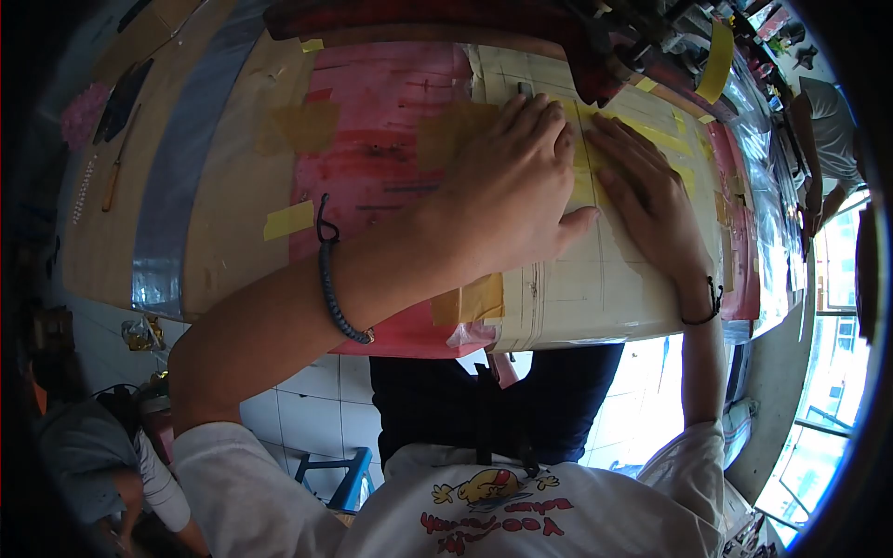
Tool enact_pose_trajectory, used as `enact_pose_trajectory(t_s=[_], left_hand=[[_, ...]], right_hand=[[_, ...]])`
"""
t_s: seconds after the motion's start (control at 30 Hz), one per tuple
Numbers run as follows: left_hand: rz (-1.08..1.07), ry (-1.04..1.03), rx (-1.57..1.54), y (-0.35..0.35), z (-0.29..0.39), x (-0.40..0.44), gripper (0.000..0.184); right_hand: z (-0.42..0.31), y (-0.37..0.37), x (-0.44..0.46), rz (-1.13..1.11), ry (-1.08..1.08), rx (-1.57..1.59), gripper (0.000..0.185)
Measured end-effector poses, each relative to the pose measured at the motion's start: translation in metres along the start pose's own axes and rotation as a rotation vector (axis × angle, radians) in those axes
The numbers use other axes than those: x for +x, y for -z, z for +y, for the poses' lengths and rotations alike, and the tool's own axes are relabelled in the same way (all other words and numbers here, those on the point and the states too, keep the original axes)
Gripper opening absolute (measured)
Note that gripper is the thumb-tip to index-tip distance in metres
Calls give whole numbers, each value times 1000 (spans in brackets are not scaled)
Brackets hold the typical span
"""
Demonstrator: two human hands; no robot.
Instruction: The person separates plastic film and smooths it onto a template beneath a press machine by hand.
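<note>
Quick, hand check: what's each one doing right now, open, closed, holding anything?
Left hand: open, palm down on the cream sheet; nothing visibly held.
Right hand: open, palm down on the same sheet; nothing visibly held.

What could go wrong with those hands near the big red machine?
The right hand and left hand lie flat near the dark red machine, so fingers might get pinched if it moved. The loose cord end on the left wrist's dark bracelet could snag on something. The thin tool with a wooden handle lies loose, so a bump might make it roll.
</note>
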State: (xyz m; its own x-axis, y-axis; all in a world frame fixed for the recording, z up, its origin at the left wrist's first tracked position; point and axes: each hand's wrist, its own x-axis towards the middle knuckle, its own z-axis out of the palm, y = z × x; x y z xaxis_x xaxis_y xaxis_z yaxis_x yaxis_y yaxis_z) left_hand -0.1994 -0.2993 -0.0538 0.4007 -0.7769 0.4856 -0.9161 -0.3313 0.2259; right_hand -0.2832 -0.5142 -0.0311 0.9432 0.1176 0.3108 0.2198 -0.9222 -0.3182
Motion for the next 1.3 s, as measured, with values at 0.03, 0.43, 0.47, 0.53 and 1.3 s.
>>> enact_pose_trajectory(t_s=[0.03,0.43,0.47,0.53,1.3], left_hand=[[1,8,-2,1,1,0,76],[23,5,157,4,1,0,67],[-12,7,174,9,3,1,64],[-82,8,210,20,7,3,58],[-426,-4,-22,45,-27,3,114]], right_hand=[[0,0,0,0,1,-2,39],[2,-1,-1,-8,8,-24,40],[2,0,-2,-8,10,-26,40],[0,1,-2,-5,13,-30,41],[-2,3,-8,70,28,65,33]])
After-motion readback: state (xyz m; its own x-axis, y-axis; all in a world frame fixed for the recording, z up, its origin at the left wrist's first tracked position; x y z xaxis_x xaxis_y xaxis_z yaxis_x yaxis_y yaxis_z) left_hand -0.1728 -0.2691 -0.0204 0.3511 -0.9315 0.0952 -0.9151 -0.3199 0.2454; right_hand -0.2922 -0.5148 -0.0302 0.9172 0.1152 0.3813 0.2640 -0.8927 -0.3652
